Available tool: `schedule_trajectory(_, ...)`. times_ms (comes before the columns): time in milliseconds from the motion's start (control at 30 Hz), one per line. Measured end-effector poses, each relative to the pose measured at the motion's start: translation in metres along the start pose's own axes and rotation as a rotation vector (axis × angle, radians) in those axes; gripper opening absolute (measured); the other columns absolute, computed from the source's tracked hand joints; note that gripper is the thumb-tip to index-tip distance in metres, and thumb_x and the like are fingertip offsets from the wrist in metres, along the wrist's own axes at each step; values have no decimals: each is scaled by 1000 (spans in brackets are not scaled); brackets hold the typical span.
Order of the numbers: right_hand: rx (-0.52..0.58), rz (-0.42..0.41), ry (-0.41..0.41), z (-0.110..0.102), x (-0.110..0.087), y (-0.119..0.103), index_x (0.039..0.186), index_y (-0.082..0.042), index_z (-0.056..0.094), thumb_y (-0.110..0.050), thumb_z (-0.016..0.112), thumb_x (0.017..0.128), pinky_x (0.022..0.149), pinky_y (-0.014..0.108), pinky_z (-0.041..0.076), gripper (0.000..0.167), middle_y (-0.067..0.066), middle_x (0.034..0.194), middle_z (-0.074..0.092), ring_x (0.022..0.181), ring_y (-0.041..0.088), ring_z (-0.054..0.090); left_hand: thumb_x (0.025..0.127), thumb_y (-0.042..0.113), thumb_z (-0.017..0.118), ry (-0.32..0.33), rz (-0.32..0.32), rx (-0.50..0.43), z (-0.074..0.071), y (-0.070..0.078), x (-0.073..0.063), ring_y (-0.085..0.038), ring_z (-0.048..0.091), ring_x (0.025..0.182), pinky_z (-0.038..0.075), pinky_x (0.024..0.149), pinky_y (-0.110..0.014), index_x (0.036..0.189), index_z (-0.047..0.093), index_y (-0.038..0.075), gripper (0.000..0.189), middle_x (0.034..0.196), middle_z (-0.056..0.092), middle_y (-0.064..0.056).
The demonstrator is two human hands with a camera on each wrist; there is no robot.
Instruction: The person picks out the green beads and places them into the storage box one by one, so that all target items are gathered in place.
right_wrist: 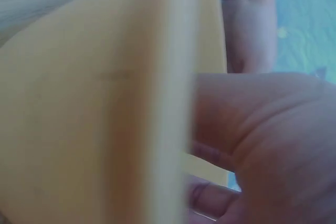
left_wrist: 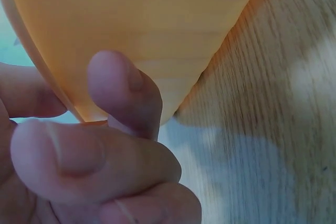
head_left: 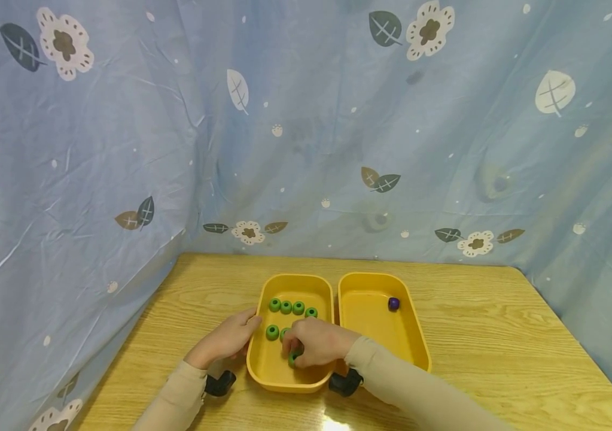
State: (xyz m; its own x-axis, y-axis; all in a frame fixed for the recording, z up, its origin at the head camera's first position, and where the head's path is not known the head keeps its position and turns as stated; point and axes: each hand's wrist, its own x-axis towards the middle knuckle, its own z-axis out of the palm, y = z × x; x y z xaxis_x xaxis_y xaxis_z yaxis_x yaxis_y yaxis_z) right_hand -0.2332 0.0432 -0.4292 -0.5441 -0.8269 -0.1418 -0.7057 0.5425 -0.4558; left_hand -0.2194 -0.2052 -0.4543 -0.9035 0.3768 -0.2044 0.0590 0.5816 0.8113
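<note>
My left hand (head_left: 227,340) holds the left wall of a yellow tray (head_left: 276,385), thumb at the rim and fingers outside. In the left wrist view the curled fingers (left_wrist: 139,98) lie against the tray's outer wall (left_wrist: 157,9). Reaching into the same tray, my right hand (head_left: 319,341) pinches a green bead (head_left: 292,360) low over the tray floor. More green beads with dark holes stand in there, a back row (head_left: 286,307) and a front one (head_left: 272,332) partly covered by the hand. The right wrist view has a blurred tray wall (right_wrist: 63,108) hiding the fingertips.
Close on the right stands a second yellow tray (head_left: 373,326), with one purple bead (head_left: 393,304) near its right wall. Both trays rest on a wooden table (head_left: 499,335). A blue patterned curtain (head_left: 306,143) hangs behind and along both sides.
</note>
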Motion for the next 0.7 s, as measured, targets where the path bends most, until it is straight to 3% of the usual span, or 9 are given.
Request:
schedule_trajectory(400, 255, 11, 114, -18, -24, 2, 115, -8, 72, -11, 74, 95, 77, 20, 54, 20, 7, 116, 71, 83, 4, 64, 116, 30, 31, -12, 9, -22, 0, 2, -1, -13, 36, 42, 36, 42, -27, 156, 44, 5, 48, 59, 53, -3)
schedule_trajectory(700, 279, 53, 253, -34, -57, 2, 119, -16, 69, -19, 73, 98, 83, 28, 57, 22, 3, 115, 69, 91, 6, 63, 116, 30, 31, -14, 2, -25, 0, 3, -1, -13, 34, 41, 37, 42, -30, 161, 37, 5, 52, 59, 53, -6)
